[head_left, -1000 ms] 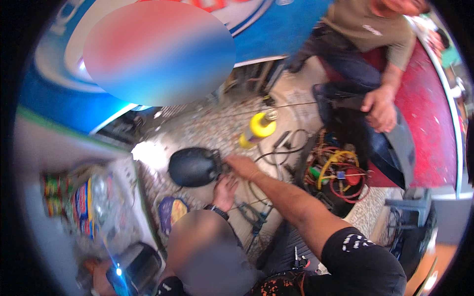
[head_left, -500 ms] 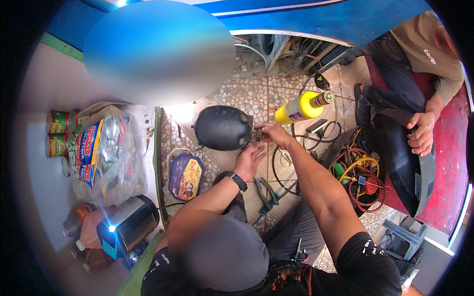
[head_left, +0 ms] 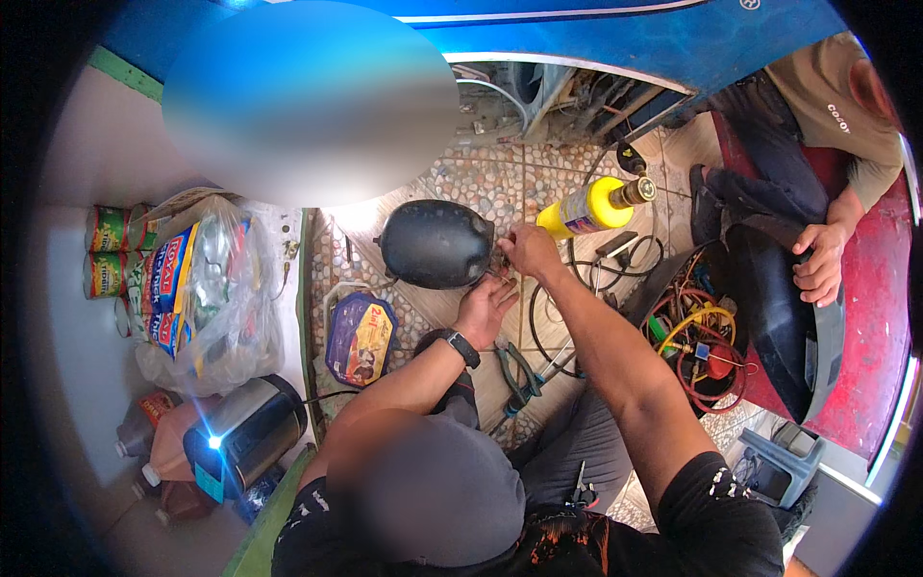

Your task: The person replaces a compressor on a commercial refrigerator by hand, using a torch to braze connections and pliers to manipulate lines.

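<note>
A black, dome-shaped compressor (head_left: 436,243) lies on the tiled floor in front of me. My left hand (head_left: 487,308) is at its lower right end, with thumb and fingers bent together around something small I cannot make out. Just above and to the right, my right hand (head_left: 532,253) pinches at the same spot beside the compressor's end. What lies between the fingertips is too small to name. Blue-handled pliers (head_left: 522,383) rest on the floor below my hands. A yellow gas cylinder (head_left: 588,210) is to the right of my right hand.
A purple plastic tub (head_left: 361,338) sits left of my left forearm. Black hose (head_left: 535,322) loops over the floor. At right, a tool bag (head_left: 697,346) holds coiled hoses, near a seated co-worker's hand (head_left: 820,264). A bagged bundle (head_left: 207,288) and bottles (head_left: 178,462) stand at left.
My view has shifted slightly. My right hand's fingers have turned and drawn in a little at the compressor's end; my left hand stays almost in place.
</note>
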Tool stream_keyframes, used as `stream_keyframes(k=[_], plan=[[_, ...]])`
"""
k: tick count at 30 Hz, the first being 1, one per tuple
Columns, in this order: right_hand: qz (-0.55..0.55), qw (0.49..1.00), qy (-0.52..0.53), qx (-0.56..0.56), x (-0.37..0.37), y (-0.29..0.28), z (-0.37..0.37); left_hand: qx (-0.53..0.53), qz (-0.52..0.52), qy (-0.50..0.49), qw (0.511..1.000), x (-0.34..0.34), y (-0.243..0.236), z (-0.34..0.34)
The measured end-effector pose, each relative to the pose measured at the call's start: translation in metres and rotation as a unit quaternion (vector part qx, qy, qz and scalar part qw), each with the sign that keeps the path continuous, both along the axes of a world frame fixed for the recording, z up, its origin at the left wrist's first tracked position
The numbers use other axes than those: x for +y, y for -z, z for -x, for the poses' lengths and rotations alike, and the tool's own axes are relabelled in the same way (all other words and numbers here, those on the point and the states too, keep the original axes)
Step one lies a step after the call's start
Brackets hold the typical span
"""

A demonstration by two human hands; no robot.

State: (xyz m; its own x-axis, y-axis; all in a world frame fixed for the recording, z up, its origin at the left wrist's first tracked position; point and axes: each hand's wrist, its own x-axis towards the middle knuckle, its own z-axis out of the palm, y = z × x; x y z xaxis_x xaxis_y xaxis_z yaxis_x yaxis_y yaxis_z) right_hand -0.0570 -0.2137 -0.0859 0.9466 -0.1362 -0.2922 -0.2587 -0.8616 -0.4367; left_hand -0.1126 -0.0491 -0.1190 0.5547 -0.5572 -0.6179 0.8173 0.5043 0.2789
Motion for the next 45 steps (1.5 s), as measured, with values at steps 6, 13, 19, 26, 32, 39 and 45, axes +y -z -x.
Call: stream_keyframes(k=[6, 13, 19, 26, 32, 39, 45], plan=[[-0.024, 0.978, -0.007, -0.209, 0.024, -0.026, 0.044, 0.018, 0.019, 0.013, 1.0, -0.001, 0.003, -0.006], [-0.384, 0.867, 0.314, -0.053, 0.022, 0.013, 0.067, 0.0, 0.025, 0.02, 0.999, -0.001, 0.018, -0.004], [-0.112, 0.992, -0.042, 0.035, -0.012, 0.017, 0.048, -0.015, -0.041, 0.022, 0.999, 0.005, 0.004, 0.001], [-0.06, 0.991, -0.107, -0.058, -0.025, 0.033, 0.02, -0.025, -0.047, 0.025, 0.998, 0.0, -0.009, 0.003], [-0.109, 0.984, -0.14, -0.021, -0.032, 0.011, 0.006, -0.018, -0.023, 0.018, 0.999, -0.003, -0.012, 0.001], [0.017, 0.987, -0.119, -0.11, -0.003, -0.02, 0.017, -0.02, -0.009, 0.017, 1.0, -0.003, -0.003, 0.0], [0.075, 0.989, 0.006, -0.129, 0.025, -0.026, 0.021, -0.017, 0.005, 0.011, 1.0, -0.004, 0.007, 0.002]])
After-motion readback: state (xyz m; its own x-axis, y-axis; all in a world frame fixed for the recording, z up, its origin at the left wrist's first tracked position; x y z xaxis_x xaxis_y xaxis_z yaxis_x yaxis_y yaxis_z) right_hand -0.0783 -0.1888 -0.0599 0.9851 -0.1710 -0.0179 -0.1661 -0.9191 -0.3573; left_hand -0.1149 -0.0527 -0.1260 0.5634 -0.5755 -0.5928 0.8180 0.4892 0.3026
